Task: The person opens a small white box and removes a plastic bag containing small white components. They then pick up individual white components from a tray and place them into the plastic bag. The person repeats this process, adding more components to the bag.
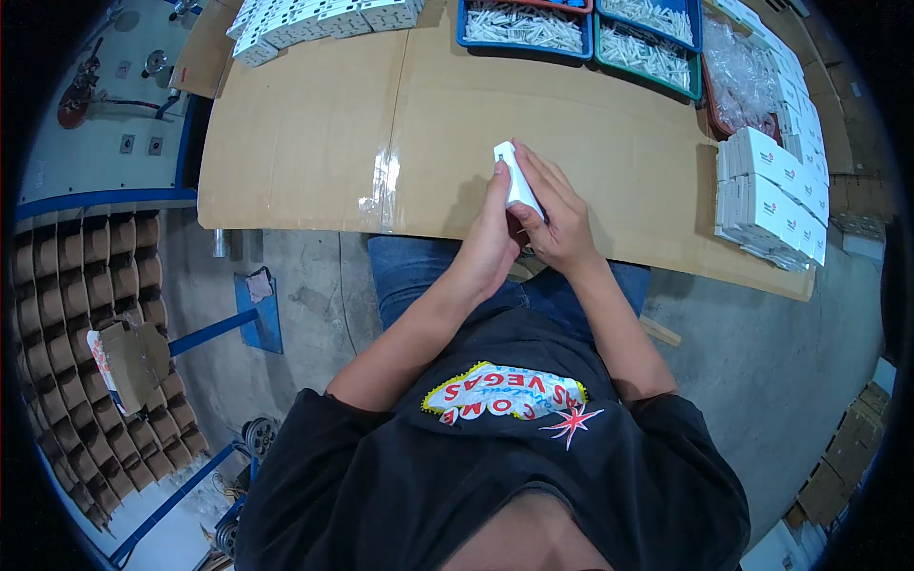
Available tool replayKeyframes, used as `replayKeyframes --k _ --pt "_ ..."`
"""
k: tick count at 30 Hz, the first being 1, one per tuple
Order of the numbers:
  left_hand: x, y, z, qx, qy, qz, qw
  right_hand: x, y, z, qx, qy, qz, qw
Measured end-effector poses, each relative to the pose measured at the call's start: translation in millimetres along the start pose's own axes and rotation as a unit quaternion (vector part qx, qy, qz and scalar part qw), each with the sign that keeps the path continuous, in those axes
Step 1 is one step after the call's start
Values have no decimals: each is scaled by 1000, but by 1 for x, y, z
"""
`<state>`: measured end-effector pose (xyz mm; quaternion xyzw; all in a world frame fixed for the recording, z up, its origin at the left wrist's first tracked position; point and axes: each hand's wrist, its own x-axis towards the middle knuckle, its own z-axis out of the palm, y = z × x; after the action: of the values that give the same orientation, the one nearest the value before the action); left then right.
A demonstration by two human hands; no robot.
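Observation:
A small white box (519, 181) is held between my two hands, just above the near edge of a cardboard-covered table (314, 143). My left hand (492, 231) grips its left side, thumb laid along it. On the other side my right hand (562, 211) wraps its fingers round the box, thumb near the lower end. The box stands tilted, its far end showing past my fingertips. Its lower part and some of my fingers are hidden.
Blue trays (588, 48) and a green tray (698, 88) of small white pieces stand at the back. White boxes are stacked at right (762, 205) and far left (328, 21). Clear plastic bags (738, 76) lie in a reddish bin. A divided cardboard rack (86, 314) stands left.

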<state>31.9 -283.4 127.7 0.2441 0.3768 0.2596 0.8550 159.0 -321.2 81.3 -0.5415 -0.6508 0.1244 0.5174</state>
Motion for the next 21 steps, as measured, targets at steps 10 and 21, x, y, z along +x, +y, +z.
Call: replayKeyframes --k 10,21 --pt "4 -8 -3 18 23 -4 1000 -3 3 3 -12 -1 -23 1000" --pt "9 -17 -1 48 54 23 997 -7 3 3 -18 8 -10 1000"
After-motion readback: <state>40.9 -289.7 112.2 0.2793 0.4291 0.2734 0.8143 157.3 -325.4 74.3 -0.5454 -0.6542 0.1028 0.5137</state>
